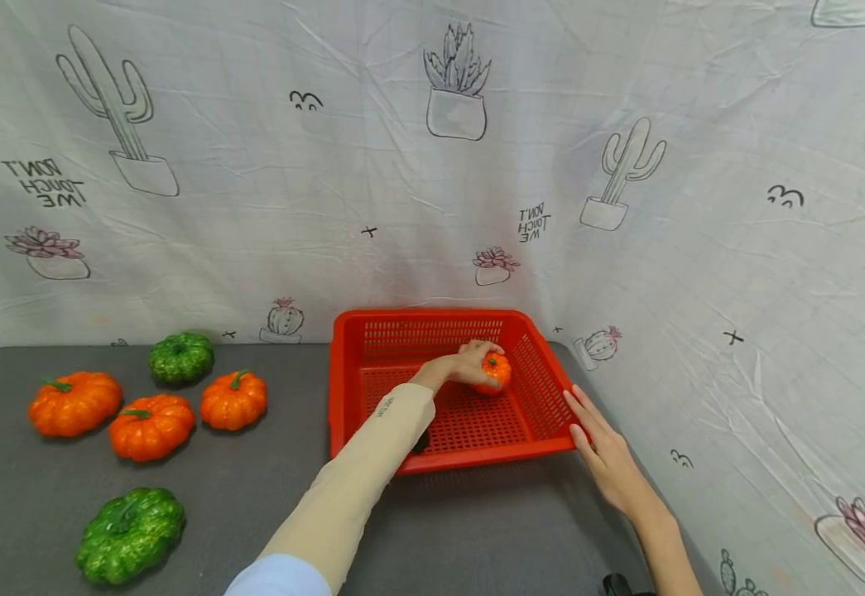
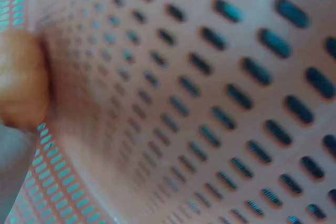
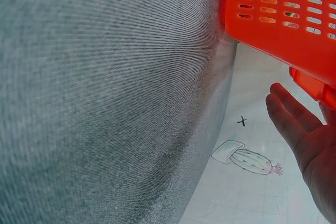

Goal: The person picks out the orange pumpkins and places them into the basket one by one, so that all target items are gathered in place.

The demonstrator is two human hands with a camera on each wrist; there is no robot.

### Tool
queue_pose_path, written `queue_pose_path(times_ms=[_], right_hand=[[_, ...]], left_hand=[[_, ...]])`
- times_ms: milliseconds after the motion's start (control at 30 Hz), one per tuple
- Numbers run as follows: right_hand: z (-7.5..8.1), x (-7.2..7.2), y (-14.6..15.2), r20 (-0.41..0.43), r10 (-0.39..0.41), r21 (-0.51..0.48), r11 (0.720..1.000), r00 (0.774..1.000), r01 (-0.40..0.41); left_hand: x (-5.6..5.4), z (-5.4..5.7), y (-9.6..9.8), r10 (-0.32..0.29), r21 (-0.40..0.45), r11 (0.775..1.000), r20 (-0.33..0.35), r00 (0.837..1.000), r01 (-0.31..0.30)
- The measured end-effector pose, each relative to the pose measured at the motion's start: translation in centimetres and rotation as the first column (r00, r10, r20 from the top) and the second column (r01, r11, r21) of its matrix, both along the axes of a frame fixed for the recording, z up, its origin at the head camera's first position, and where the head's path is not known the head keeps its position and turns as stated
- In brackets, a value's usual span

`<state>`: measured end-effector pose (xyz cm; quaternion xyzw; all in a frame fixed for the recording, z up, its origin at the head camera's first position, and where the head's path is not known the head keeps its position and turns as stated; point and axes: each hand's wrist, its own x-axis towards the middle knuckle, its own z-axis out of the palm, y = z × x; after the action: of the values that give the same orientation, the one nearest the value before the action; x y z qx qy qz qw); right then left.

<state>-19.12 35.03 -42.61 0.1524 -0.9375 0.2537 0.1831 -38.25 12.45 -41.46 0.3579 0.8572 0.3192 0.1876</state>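
Note:
A red perforated plastic basket stands on the grey table. Inside it, toward the right, my left hand grips a small orange pumpkin, fingers over its top and thumb at its near side. The left wrist view catches this pumpkin at its left edge, close to the basket's slotted wall. My right hand is at the basket's right rim, its fingertips touching the outer side. In the right wrist view those fingers look straight, beside the red rim.
Left of the basket sit several orange pumpkins, one of them at the far left. A green pumpkin stands behind them and another green pumpkin nearer me. A white printed cloth hangs behind the table and along its right side.

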Motion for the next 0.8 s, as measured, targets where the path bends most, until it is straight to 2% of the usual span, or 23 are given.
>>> queue_pose_path(times_ms=[267,400,633,800], right_hand=[[0.26,-0.15,0.00,-0.006,0.003,-0.002,1.000,1.000,-0.003],[0.33,-0.16,-0.08,0.009,-0.003,-0.009,1.000,1.000,0.003],[0.15,-0.15,-0.09,0.017,-0.009,-0.005,1.000,1.000,0.009],[0.10,-0.13,-0.13,0.019,-0.011,-0.012,1.000,1.000,0.011]], left_hand=[[-0.82,0.63,-0.78,-0.086,-0.016,0.996,-0.045,0.995,0.086],[-0.86,0.55,-0.49,-0.072,0.006,0.997,-0.045,0.996,0.072],[-0.81,0.25,-0.11,-0.054,0.024,0.998,0.008,0.999,0.054],[-1.00,0.23,0.00,-0.077,-0.018,0.997,-0.053,0.996,0.076]])
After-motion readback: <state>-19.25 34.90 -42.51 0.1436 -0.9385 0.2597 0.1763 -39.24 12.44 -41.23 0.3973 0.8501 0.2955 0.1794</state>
